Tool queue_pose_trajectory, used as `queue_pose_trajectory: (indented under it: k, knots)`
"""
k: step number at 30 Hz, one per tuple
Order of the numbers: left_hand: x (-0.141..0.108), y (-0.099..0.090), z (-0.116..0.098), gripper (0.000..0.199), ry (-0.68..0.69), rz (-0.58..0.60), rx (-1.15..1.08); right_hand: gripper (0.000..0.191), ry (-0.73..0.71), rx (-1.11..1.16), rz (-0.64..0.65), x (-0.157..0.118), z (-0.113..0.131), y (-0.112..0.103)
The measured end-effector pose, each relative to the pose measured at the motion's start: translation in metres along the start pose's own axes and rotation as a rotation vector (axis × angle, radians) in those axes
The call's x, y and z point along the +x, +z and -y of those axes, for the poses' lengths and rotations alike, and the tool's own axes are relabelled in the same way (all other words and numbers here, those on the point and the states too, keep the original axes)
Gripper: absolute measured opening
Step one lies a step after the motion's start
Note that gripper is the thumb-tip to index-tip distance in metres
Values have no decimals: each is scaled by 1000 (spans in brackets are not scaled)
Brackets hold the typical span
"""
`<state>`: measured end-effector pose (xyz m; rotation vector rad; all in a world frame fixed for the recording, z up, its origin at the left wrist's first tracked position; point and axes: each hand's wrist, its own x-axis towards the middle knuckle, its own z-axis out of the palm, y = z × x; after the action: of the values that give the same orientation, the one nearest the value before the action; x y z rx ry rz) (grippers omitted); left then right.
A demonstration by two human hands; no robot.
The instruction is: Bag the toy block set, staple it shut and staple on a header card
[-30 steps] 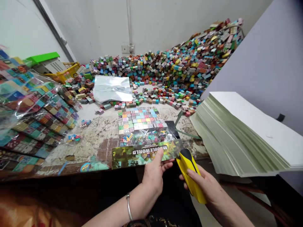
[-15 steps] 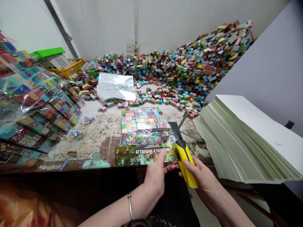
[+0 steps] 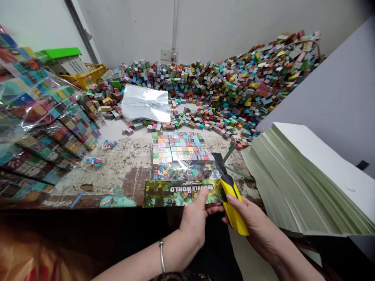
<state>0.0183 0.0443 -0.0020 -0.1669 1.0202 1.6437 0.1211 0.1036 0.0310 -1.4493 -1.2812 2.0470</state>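
My left hand (image 3: 195, 222) pinches the printed "MODULE WORLD" header card (image 3: 164, 194) at the table's front edge, thumb on top and fingers beneath. Joined to the card is a clear bag holding a flat block of patterned cubes (image 3: 181, 147) and small coloured figures (image 3: 184, 171). In my right hand (image 3: 252, 218) is a yellow and black stapler (image 3: 234, 207), gripped round its body. Its black nose meets the right end of the card. Whether a staple has gone in I cannot see.
Loose cubes (image 3: 228, 82) are heaped along the wall. A stack of cards (image 3: 304, 183) stands at the right, with bagged cube sets (image 3: 52, 144) at the left. Clear plastic bags (image 3: 146, 103) lie behind the work. Two small bagged pieces (image 3: 93, 162) rest left of it.
The stapler's two arms have come closer together in my right hand at the card's right end. My left hand keeps its hold on the card. The whole view has shifted slightly.
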Motion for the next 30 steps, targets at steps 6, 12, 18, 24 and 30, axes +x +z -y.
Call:
queue_pose_trajectory:
  k: [6, 12, 18, 24, 30]
  knots:
    - [1, -6, 2, 35, -1, -29, 89, 43, 42, -50, 7, 0, -2, -2]
    - [0, -4, -3, 32, -4, -38, 85, 32, 60, -38, 19, 3, -13, -4]
    - [3, -7, 1, 34, 30, -28, 75, 38, 107, -46, 8, 1, -13, -3]
    - [2, -8, 0, 34, 46, -76, 130, 44, 150, -131, 41, 0, -8, -5]
    - [2, -3, -3, 28, 3, -95, 122, 48, 221, -170, 106, 2, -7, -8]
